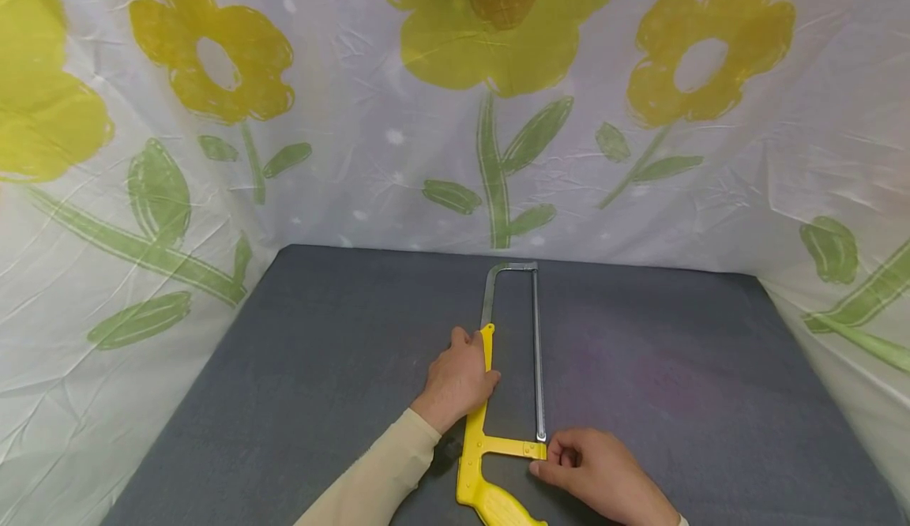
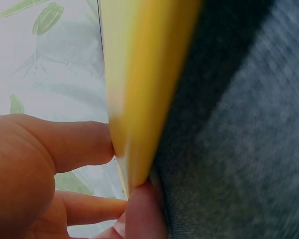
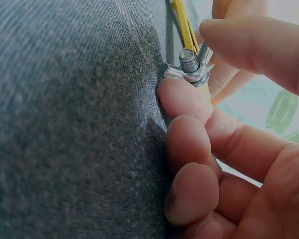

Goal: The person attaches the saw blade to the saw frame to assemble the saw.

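Note:
A hacksaw [image 1: 469, 455] with a yellow frame and handle lies on the dark table, its silver front bow pointing to the far edge. My left hand [image 1: 457, 380] grips the yellow frame bar [image 2: 142, 94] above the handle, thumb on one side and fingers on the other. Along the right side runs the blade [image 1: 538, 352], fixed at both ends. At its near end my right hand [image 1: 600, 471] pinches a metal wing nut [image 3: 193, 75] on a threaded bolt [image 3: 189, 59]. The thumb is by one wing and the index finger against the other.
The grey cloth-covered table [image 1: 320, 336] reaches back to a hanging white sheet [image 1: 341, 155] printed with yellow flowers. That sheet also closes off the left and right sides. The hacksaw's handle end points toward me at the near edge of the view.

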### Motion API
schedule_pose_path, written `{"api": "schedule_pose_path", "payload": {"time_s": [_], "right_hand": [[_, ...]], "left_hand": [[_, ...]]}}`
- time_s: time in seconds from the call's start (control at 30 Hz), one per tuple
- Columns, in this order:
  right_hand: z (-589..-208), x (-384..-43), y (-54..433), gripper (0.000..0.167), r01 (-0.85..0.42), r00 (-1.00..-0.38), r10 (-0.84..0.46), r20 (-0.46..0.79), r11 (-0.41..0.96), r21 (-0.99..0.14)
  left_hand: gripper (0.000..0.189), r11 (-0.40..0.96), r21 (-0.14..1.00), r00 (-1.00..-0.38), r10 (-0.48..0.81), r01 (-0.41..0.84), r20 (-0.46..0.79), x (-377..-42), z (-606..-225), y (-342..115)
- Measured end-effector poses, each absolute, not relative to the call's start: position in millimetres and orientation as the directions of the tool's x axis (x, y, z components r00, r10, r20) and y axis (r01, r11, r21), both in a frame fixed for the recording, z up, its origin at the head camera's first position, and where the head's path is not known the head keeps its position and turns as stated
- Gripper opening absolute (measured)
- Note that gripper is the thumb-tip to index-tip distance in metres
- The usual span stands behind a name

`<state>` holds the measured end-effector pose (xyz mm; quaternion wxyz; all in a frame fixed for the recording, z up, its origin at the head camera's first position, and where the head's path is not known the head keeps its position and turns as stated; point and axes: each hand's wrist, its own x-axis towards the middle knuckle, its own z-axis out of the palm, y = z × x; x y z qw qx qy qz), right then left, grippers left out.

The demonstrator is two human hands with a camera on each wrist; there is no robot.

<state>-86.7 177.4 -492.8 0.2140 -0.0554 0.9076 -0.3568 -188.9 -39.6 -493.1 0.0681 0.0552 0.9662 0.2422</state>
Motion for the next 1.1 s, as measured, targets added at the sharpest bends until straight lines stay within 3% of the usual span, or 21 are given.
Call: {"api": "schedule_pose_path", "payload": {"time_s": [1.1], "right_hand": [[-494.6, -87.7, 180.8, 0.023, 0.028, -0.89, -0.304, -0.339, 0.707, -0.707]], "left_hand": [[0.074, 0.882, 0.466, -0.987, 0.13, 0.07, -0.099, -189.4, -494.2, -38.7]]}}
